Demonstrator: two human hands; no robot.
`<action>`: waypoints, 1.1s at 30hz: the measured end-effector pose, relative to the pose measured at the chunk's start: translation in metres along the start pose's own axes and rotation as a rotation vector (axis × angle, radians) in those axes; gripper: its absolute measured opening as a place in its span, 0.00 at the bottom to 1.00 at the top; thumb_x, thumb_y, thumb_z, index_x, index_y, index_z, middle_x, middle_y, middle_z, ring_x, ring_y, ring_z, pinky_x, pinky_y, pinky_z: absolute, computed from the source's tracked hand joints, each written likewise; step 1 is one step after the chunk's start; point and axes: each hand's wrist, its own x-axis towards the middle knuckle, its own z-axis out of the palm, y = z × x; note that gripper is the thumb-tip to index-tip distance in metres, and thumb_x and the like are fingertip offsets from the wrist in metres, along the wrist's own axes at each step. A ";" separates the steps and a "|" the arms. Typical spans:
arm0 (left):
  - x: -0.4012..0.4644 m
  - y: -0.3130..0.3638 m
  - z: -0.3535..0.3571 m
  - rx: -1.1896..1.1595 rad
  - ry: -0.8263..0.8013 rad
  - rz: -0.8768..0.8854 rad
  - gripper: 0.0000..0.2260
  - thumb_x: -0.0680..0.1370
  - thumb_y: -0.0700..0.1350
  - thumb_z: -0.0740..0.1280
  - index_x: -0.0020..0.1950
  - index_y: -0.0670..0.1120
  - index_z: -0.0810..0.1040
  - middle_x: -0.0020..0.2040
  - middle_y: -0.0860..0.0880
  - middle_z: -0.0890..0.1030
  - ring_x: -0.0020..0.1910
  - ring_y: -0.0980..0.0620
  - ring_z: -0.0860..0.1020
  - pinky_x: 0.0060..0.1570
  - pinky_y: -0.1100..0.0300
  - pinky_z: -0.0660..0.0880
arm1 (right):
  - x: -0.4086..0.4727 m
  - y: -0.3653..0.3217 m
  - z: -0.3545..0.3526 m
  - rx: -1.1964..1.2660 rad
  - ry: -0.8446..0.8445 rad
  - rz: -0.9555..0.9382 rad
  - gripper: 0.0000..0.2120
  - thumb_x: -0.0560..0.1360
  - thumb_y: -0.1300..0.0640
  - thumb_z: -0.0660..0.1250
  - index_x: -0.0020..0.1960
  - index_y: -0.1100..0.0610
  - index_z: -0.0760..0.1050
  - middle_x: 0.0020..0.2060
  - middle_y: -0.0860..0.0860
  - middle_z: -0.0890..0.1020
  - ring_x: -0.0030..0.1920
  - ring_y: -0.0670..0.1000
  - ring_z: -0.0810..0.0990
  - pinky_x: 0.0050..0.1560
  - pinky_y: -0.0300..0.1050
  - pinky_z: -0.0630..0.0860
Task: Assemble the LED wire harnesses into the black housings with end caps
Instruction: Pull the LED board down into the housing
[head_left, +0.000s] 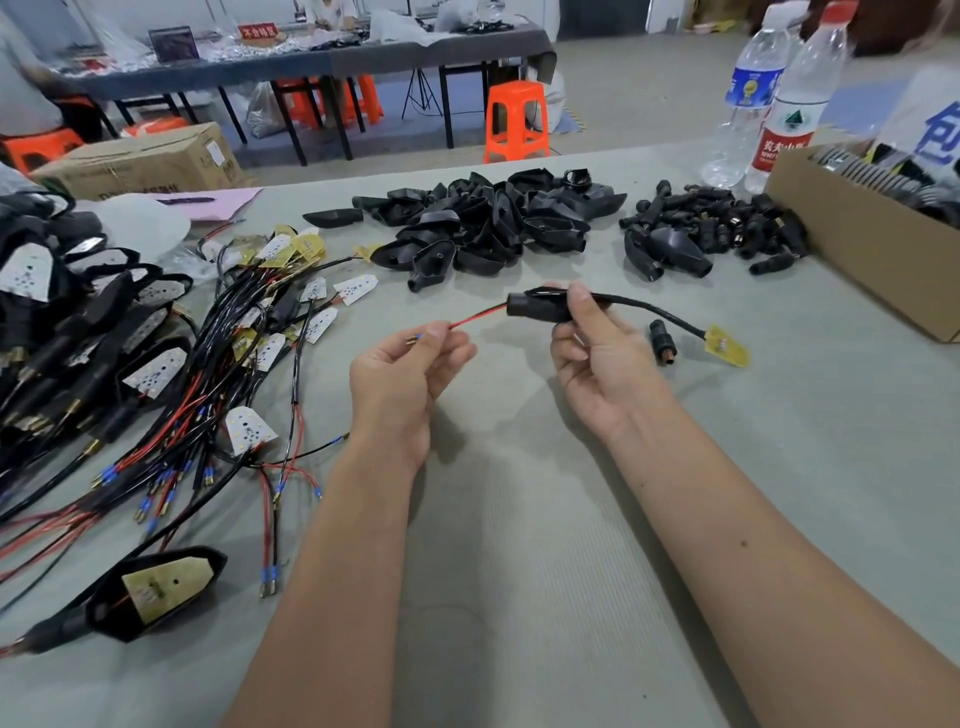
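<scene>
Both forearms reach over the grey worktop (519, 571). Left hand (400, 374) pinches the red wire (478, 316); right hand (592, 353) grips the black end cap (537, 306) threaded on it.

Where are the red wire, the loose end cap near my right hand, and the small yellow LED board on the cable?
red wire (478, 315), head view, mid-span between the hands.
loose end cap (662, 343), head view, black body.
yellow LED board (728, 345), head view, board centre.

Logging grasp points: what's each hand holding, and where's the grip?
Left hand pinches the red wire near its terminal end. Right hand grips the black end cap threaded on that harness.
</scene>
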 end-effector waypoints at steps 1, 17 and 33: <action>0.001 0.002 -0.002 -0.025 0.037 0.008 0.03 0.80 0.35 0.69 0.47 0.36 0.81 0.38 0.43 0.86 0.36 0.49 0.86 0.39 0.65 0.81 | 0.001 -0.002 -0.002 0.036 0.017 -0.012 0.04 0.78 0.64 0.71 0.47 0.59 0.76 0.39 0.54 0.82 0.29 0.45 0.73 0.23 0.32 0.65; 0.007 0.017 -0.009 -0.332 0.120 -0.011 0.06 0.82 0.42 0.68 0.48 0.40 0.79 0.46 0.42 0.82 0.40 0.52 0.82 0.38 0.67 0.80 | 0.009 -0.020 -0.008 0.188 0.141 -0.076 0.19 0.87 0.51 0.58 0.47 0.62 0.78 0.42 0.59 0.86 0.26 0.47 0.73 0.24 0.36 0.69; -0.002 -0.008 0.017 -0.068 0.030 0.078 0.02 0.80 0.36 0.70 0.51 0.38 0.82 0.45 0.44 0.87 0.47 0.48 0.87 0.49 0.59 0.83 | 0.005 -0.007 -0.002 -0.416 0.109 -0.231 0.05 0.84 0.56 0.65 0.59 0.55 0.75 0.46 0.53 0.85 0.31 0.48 0.77 0.26 0.38 0.69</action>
